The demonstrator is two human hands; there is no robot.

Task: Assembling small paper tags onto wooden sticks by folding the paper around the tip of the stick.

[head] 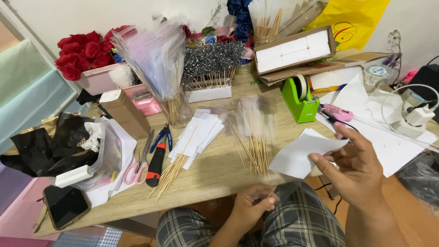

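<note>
My right hand (359, 169) holds a white paper sheet (299, 153) by its right edge, above the table's front edge. My left hand (250, 203) sits low over my lap, pinching the lower ends of a bundle of wooden skewers (255, 144) with clear wrappers at the top, blurred by motion. Another bunch of loose skewers (173, 169) lies on the wooden table (215, 176) beside a stack of small white paper slips (199, 132).
Pink-handled scissors (137, 167), a red-and-black cutter (156, 164) and blue pliers lie left of the skewers. A phone (65, 206) rests at the front left. A green tape dispenser (299, 100), a pink glue gun (337, 113), red fabric roses (82, 52) and a jar of wrapped sticks (160, 64) stand behind.
</note>
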